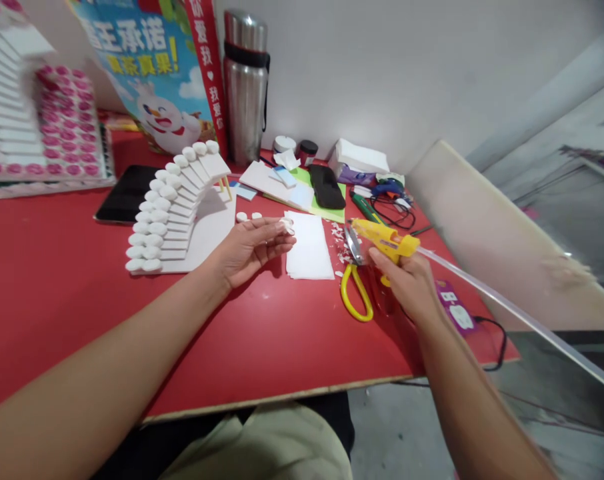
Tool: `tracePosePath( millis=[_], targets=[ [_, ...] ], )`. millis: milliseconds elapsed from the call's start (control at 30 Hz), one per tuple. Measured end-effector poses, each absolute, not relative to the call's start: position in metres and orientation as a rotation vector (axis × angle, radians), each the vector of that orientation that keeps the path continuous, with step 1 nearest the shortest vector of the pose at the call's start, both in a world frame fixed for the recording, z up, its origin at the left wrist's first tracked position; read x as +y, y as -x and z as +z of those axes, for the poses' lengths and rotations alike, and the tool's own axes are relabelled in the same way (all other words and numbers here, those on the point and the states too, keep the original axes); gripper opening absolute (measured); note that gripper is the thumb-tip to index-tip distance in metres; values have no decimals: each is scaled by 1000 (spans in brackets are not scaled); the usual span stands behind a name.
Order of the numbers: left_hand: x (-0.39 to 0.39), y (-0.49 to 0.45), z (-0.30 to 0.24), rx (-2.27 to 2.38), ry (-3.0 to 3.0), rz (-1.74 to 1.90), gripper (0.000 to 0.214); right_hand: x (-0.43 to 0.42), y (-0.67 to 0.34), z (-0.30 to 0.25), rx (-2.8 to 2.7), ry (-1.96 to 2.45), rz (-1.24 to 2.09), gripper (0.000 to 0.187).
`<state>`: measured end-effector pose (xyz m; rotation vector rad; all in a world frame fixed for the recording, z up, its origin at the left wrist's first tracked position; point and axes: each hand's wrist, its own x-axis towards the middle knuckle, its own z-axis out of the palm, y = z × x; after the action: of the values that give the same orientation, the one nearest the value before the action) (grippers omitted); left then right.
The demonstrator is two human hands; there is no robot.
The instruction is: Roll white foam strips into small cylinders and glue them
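My right hand [412, 277] grips a yellow hot glue gun [385, 240], with a long clear glue stick [512, 323] running out of its back. Between the pinched fingertips of my left hand [255, 250] is a small white piece [286, 227], perhaps folded paper. A stack of white paper [309, 250] lies between my hands. Left of my left hand stands a white curved model staircase [182, 220], its outer edge lined with white round pieces [152, 227]. Two similar loose pieces sit just behind my left hand. Yellow-handled scissors [357, 293] lie below the glue gun, partly hidden.
A steel thermos [246, 87] and a printed bag [157, 73] stand at the back. Behind the staircase lies a dark tablet [125, 193]. A black phone [327, 187], white scraps [339, 243], a green knife [366, 208] and a purple power strip [455, 307] occupy the right side.
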<state>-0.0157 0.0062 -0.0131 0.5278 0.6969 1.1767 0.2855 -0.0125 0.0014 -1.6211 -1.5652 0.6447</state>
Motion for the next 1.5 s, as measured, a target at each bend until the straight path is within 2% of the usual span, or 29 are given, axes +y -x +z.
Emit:
tracePosePath(
  millis=[67,233,533,1000,1500],
  targets=[
    [6,16,-14,697,-544,1165,4,-14,-303,-1,-1462,1627,673,31],
    [5,14,-15,697,-570,1120,5,-35,-304,7,-1177,1464,1009,27],
    [-2,7,-10,689,-612,1055,12,-68,-249,31,-1400,1312,1196,28],
    [-3,6,-3,724,-641,1031,16,-61,-224,33,-1637,1442,987,40],
    [-2,8,-7,666,-669,1043,20,-61,-226,31,-1721,1457,899,39]
  ],
)
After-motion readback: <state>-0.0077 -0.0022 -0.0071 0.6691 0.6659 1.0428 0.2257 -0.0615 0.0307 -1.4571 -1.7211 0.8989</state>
